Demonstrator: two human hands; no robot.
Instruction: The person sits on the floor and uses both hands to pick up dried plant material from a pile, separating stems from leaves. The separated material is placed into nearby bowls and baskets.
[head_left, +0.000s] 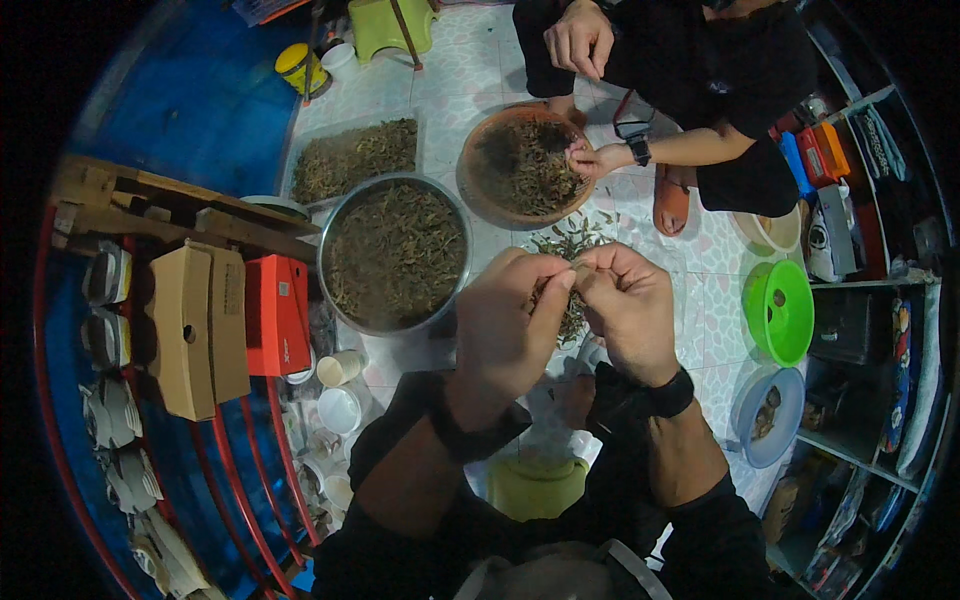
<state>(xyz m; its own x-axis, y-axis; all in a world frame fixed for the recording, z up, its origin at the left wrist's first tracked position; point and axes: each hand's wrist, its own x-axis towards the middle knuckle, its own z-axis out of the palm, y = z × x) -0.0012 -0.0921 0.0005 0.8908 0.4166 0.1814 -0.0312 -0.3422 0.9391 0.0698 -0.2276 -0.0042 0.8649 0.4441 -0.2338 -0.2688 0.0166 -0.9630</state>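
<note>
My left hand (510, 322) and my right hand (630, 311) meet at their fingertips, pinching something small, perhaps a bit of dried leaf; it is mostly hidden by the fingers. Beneath them a loose pile of dried leaves (570, 238) lies on the floor, partly covered by my hands. To the left stands a wide metal basin (397, 255) full of dried leaves. Beyond it a clear rectangular tray (356, 157) holds more leaves. A round clay-coloured bowl (463, 169) with dark leaf matter stands ahead, and another person's hand (592, 160) reaches to its right rim.
Another person (697, 82) sits across from me at the upper right. A green basin (787, 315) and a blue basin (795, 420) stand by the shelves at right. Plastic tubs (340, 410), a red box (277, 315) and a cardboard box (180, 330) are at left.
</note>
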